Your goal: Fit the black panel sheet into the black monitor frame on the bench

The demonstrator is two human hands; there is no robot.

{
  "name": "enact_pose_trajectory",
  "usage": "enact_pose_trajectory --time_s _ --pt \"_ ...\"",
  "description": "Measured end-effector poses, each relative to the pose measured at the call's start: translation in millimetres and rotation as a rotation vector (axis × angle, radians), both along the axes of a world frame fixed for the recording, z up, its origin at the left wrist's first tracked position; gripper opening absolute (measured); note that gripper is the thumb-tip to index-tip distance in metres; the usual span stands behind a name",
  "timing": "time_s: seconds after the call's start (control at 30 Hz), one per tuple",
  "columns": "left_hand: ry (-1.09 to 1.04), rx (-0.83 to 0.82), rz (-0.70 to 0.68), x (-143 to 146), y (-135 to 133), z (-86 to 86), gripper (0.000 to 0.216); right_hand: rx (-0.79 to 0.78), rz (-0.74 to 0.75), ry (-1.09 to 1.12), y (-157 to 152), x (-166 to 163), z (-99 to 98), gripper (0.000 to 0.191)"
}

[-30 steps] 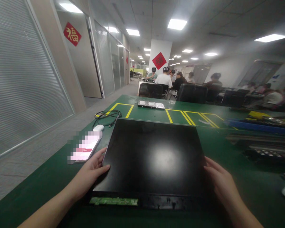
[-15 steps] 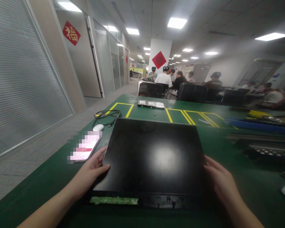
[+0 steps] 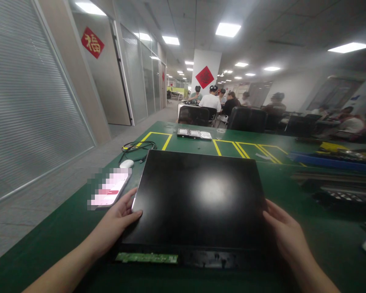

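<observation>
A black LCD screen panel (image 3: 198,199) spans the middle of the view, dark side up, with a bright glare spot on it. A green circuit board strip (image 3: 146,258) runs along its near edge. My left hand (image 3: 123,211) grips the left edge, thumb on top and fingers partly hidden behind. At the right edge my right hand (image 3: 280,221) holds the panel, its fingertips partly out of sight. To the left of the panel lie a phone (image 3: 111,189) with a blurred-out screen and a white mouse-like object (image 3: 127,164).
The green table (image 3: 49,232) carries yellow tape outlines. A black cable (image 3: 138,147) lies coiled at the far left; three hard drives (image 3: 194,133) sit farther back. A blue tray (image 3: 332,159) and metal parts are at right. Several people sit at tables beyond.
The panel has tilted slightly, its far right corner shifting a little to the right and up. My right hand has moved slightly right with it; both hands keep their hold.
</observation>
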State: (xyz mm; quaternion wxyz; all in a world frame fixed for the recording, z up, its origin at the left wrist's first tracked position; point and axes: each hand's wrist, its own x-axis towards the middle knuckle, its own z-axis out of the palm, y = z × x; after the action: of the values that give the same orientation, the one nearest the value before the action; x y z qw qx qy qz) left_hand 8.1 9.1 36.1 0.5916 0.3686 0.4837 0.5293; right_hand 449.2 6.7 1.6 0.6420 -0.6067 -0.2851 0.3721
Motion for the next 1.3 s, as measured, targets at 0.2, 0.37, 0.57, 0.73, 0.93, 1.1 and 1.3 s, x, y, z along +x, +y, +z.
enact_pose_trajectory --time_s 0.2,0.37,0.57,0.73,0.93,1.1,1.3 --pt "0.011 -0.009 0.026 -0.1 0.5 -0.2 0.093 0.028 0.017 -0.003 -1.3 -1.9 4.9 0.058" --pt "-0.006 -0.008 0.003 1.3 -1.4 3.3 0.095 0.037 0.005 -0.023 -1.8 -3.5 5.2 0.060" --pt "-0.040 -0.004 -0.006 4.7 -4.8 10.5 0.094 0.034 0.015 -0.049 -2.1 -3.5 4.7 0.063" --pt "-0.046 -0.014 0.012 5.8 -4.0 10.9 0.097 0.033 0.012 -0.050 -2.3 -2.6 3.4 0.064" --pt "-0.049 0.000 -0.009 4.7 -3.6 7.7 0.094 0.036 0.048 -0.020 -2.5 -2.8 3.4 0.063" --pt "-0.048 -0.006 -0.009 5.9 -5.0 11.0 0.091 0.038 -0.001 -0.034 -3.5 -4.9 6.2 0.061" --pt "-0.040 0.000 0.010 7.0 -4.9 10.9 0.093 0.036 0.007 -0.022 -5.3 -6.3 8.1 0.065"
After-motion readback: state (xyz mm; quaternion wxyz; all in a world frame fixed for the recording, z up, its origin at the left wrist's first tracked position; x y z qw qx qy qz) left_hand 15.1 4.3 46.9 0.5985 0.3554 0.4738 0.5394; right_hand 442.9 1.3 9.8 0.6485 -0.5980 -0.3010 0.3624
